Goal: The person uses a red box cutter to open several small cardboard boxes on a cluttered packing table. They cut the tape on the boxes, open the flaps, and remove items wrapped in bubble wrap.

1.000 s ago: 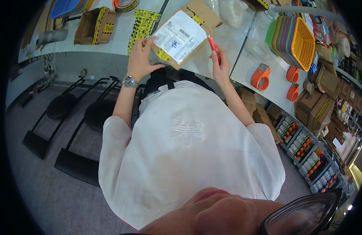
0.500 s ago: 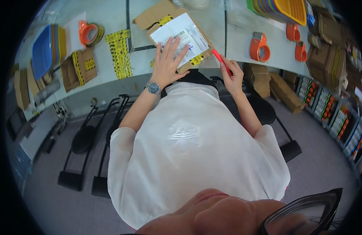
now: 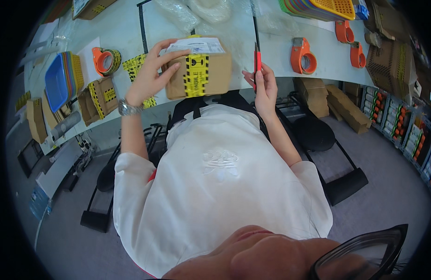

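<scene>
A brown cardboard box [image 3: 220,70] with a strip of yellow-and-black tape [image 3: 196,75] down its side is at the front of the table, tipped so that this side faces me. On its top lies a white printed label [image 3: 196,45]. My left hand [image 3: 155,72] grips the box's left end, thumb against the side and fingers over the top. To the right, apart from the box, my right hand [image 3: 265,86] is closed around a red utility knife [image 3: 258,70], its blade end pointing away from me.
Orange tape dispensers [image 3: 303,57] stand at right, and another dispenser [image 3: 105,60] at left. Stacked plastic baskets [image 3: 60,79] sit left, more baskets [image 3: 318,8] far right. Clear plastic wrap [image 3: 210,9] lies behind the box. Black stools [image 3: 313,133] stand below the table.
The box has turned and tipped up, so its taped side now faces me. My left hand moved from flat on the label to the left end. The knife has come away from the box's edge.
</scene>
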Demonstrator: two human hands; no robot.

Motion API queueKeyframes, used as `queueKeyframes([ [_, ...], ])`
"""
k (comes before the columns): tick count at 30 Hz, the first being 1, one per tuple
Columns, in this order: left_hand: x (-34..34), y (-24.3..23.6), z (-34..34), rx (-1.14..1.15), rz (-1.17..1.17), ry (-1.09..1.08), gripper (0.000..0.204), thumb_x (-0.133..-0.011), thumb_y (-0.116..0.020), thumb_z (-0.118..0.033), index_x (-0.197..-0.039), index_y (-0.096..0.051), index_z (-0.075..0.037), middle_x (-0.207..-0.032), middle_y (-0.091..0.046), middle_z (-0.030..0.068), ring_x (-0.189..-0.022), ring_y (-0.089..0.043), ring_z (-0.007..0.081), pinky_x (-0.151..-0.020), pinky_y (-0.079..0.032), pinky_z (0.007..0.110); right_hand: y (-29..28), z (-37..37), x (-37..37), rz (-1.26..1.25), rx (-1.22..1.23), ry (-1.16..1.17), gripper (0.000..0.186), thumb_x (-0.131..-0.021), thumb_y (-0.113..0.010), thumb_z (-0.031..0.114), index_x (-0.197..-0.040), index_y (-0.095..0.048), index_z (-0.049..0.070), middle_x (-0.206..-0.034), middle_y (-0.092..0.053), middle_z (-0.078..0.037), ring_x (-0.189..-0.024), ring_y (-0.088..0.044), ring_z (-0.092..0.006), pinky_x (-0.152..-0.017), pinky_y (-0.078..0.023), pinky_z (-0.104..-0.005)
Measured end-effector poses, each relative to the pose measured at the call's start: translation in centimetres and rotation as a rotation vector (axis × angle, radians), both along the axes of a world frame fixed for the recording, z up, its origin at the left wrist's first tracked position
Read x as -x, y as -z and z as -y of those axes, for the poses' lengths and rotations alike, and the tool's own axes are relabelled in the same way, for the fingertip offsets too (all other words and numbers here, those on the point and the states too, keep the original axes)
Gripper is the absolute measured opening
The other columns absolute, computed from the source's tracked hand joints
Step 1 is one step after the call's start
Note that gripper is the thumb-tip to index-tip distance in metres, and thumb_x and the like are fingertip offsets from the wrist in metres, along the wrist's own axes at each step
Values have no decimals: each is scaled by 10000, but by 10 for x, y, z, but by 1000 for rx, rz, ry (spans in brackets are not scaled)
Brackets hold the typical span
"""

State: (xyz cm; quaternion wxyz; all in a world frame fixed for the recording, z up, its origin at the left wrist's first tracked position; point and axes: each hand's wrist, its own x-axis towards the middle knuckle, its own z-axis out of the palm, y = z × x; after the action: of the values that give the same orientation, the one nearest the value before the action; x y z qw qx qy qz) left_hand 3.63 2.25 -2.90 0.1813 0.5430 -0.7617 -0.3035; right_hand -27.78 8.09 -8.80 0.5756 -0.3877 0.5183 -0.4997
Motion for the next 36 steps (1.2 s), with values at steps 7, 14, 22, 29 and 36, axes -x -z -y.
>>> queueKeyframes([
  [7, 62, 13, -57, 127, 86, -513, 1119, -732, -788, -540, -1578, -199, -106, -1521, -277, 318, -1380, -341, 466, -1098, -317, 552, -2, 9, -40, 71, -81, -257, 344, -1063, -479, 189, -1364, -430, 29, -999, -482, -36, -1195, -613, -243, -966, -545, -336],
  [14, 63, 1, -45, 151, 104, -467, 1389, -501, -906, -561, -1575, -163, -87, -1518, -231, 329, -1392, -268, 501, -1133, -235, 588, -26, 24, -28, 41, -144, -435, 346, -1060, -483, 183, -1361, -478, 11, -994, -560, -67, -972, -690, -212, -792, -578, -300],
  [22, 38, 12, -62, 284, 164, -244, 1050, -486, -884, -582, -1381, -499, -189, -1510, -252, 304, -1376, -292, 483, -1095, -258, 597, -69, 46, -19, -561, 335, -557, 342, -905, -667, 33, -1244, -679, 80, -711, -601, -107, -585, -574, -189, -567, -478, -302],
  [29, 44, 18, -67, 292, 99, -279, 897, -490, -866, -588, -1259, -609, -204, -1510, -262, 300, -1361, -295, 465, -1077, -236, 571, -80, 32, -34, -571, 358, -568, 414, -885, -671, 7, -1284, -675, 115, -743, -603, -83, -584, -575, -166, -557, -478, -279],
  [36, 57, 18, -67, 280, 135, -279, 878, -493, -870, -583, -1251, -609, -224, -1518, -256, 283, -1370, -270, 440, -1067, -195, 565, -84, 21, -33, -689, 357, -584, 485, -874, -680, 16, -1334, -641, 163, -773, -581, -72, -564, -580, -173, -511, -500, -306],
])
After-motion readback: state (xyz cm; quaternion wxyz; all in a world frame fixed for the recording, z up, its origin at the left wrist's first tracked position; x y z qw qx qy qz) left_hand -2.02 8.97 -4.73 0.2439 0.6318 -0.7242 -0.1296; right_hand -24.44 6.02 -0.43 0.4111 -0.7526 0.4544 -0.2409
